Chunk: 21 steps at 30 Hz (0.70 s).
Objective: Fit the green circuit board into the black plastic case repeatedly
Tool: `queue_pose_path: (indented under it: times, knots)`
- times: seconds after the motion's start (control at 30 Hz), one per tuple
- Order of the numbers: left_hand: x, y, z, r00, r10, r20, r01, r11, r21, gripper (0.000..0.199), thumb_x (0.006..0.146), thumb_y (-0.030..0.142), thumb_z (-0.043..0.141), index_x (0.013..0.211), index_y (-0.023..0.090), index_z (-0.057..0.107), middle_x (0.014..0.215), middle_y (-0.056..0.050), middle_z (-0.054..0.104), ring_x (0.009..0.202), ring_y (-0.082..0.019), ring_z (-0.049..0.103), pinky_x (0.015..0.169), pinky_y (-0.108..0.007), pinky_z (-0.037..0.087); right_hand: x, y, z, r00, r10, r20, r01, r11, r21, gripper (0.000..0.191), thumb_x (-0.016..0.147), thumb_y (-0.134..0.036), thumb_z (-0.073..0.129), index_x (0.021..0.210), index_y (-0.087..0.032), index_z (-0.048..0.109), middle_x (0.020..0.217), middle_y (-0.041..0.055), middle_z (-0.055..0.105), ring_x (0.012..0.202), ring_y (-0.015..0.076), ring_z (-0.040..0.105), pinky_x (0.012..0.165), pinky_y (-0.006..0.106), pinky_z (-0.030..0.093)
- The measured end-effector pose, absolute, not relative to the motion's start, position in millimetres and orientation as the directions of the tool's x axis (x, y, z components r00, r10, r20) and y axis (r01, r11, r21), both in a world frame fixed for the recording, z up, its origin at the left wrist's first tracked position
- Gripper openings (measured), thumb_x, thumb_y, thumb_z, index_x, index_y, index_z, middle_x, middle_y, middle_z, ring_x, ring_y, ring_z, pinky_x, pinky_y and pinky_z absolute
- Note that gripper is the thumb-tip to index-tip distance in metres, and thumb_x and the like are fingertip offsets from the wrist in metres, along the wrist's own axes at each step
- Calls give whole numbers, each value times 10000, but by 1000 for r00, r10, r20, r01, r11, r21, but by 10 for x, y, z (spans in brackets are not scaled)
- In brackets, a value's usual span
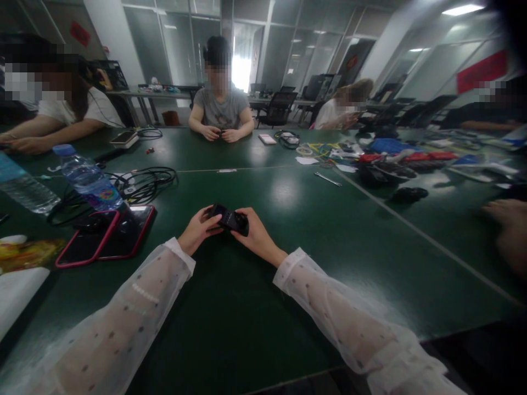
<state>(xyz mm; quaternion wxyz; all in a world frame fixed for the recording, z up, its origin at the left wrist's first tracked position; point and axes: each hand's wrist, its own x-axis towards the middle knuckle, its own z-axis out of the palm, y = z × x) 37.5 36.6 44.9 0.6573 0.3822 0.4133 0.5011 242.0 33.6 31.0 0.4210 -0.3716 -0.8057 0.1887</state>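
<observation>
A small black boxy device (229, 217) is held between my two hands above the green table (214, 307). My left hand (200, 228) grips its left end, with the thumb lying on the top face. Around the right end, which has a rounded dark part, my right hand (256, 233) is closed. Tiny pale marks show on the device's upper face, too small to read. The fingers hide its ends and underside. Sheer white dotted sleeves cover both forearms.
Two red-edged phones (125, 233) lie left, near a water bottle (88, 178) and coiled black cables (154, 184). A wrench (328, 179) and a black computer mouse (408, 195) lie right, by a heap of cables and tools. Several people sit around the table.
</observation>
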Motion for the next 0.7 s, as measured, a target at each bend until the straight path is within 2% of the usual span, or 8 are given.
queue_pose_path:
  times: [0.07,0.2,0.27,0.37,0.43,0.5,0.6,0.7]
  knots:
    - [390,361,425,133,971,-198,-401,235,885,410,762,182,758,1126,154,572,1022,-89,680,802,-170,693,870,-401,555,2419,330,306,-382,759,527,431,651,-625,478,798,-182,658,1218,-243,438,1167,97,520,1088,260,546,955,485,477]
    - [393,373,398,131,966,-225,-457,260,851,374,786,154,731,1126,147,575,1004,-89,701,769,-159,699,852,-374,561,2413,331,278,-356,793,494,383,607,-697,545,788,-278,715,1251,-238,430,1223,106,510,1156,268,525,1003,495,449]
    - [386,380,404,129,963,-236,-480,269,835,355,798,155,719,1124,144,580,1011,-91,707,784,-162,704,858,-370,561,2414,345,267,-331,844,422,319,521,-792,607,801,-376,711,1300,-236,395,1250,112,513,1168,258,532,1009,485,450]
    - [376,392,406,137,961,-240,-508,276,816,346,804,157,715,1123,139,582,1034,-103,705,811,-169,708,870,-370,560,2428,384,269,-313,916,252,175,316,-932,509,882,-474,583,1288,-223,405,1176,102,577,1056,217,605,937,445,504]
    - [371,402,390,140,962,-235,-514,273,813,357,798,151,721,1126,141,580,1045,-106,702,811,-171,710,860,-365,564,2449,412,276,-320,935,154,97,194,-976,458,890,-483,564,1244,-215,448,1110,92,619,978,203,637,880,424,533]
    - [367,412,367,140,963,-232,-517,271,812,379,786,133,731,1131,150,575,1043,-100,701,807,-169,710,855,-362,566,2477,433,274,-328,940,95,42,115,-993,464,870,-461,607,1240,-218,469,1107,91,639,975,204,647,868,413,544]
    - [357,419,350,160,961,-225,-529,276,803,395,776,117,740,1132,166,577,1042,-91,703,844,-174,710,889,-367,551,2518,452,257,-332,941,64,-28,58,-998,495,849,-422,651,1271,-233,476,1164,96,636,1041,211,642,898,415,544]
    - [344,411,366,234,946,-223,-543,317,777,304,825,193,709,1107,151,603,1051,-104,705,921,-191,701,946,-375,518,2541,457,257,-331,943,36,-88,7,-996,499,837,-384,673,1275,-234,488,1183,96,632,1061,211,640,915,412,541]
